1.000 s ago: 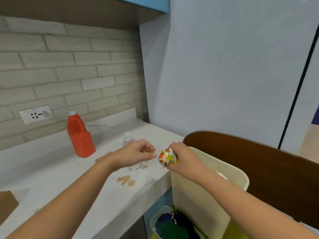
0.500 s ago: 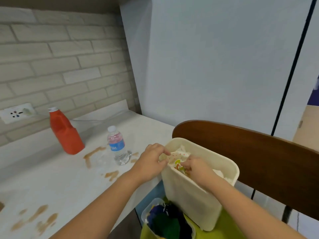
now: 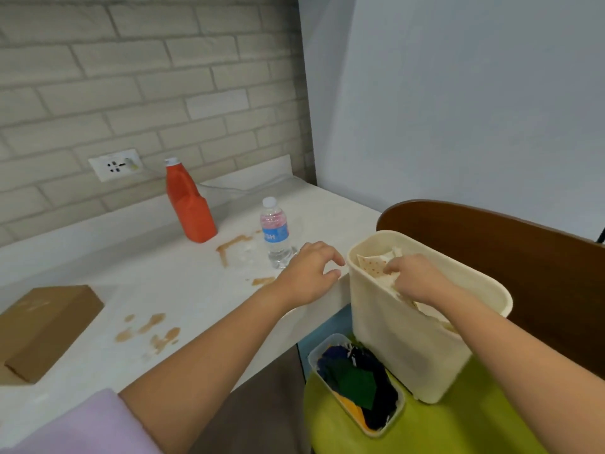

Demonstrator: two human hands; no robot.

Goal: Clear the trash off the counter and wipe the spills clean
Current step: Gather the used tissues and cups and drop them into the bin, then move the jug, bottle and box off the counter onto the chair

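Note:
A cream trash bin [image 3: 409, 339] stands on a green seat beside the white counter [image 3: 196, 290]. My right hand [image 3: 419, 280] reaches down into the bin, its loosely bent fingers resting on dotted crumpled paper [image 3: 371, 265]; I see nothing in them. My left hand [image 3: 311, 273] hovers over the counter's edge beside the bin rim, fingers relaxed and holding nothing. Brown spills mark the counter: a streak [image 3: 235, 244] by the bottles, a patch [image 3: 263, 281] near my left hand, and blotches [image 3: 150, 332] nearer me.
A small water bottle [image 3: 276, 234] and an orange bottle [image 3: 191, 208] stand at the back of the counter. A cardboard box [image 3: 42, 326] lies at the left. A clear tub of dark cloths [image 3: 357, 381] sits beside the bin. A brown chair back [image 3: 523, 250] rises behind.
My right hand carried a colourful crumpled wrapper into the bin, and the wrapper is now out of sight. My left hand drew back from the bin rim to over the counter.

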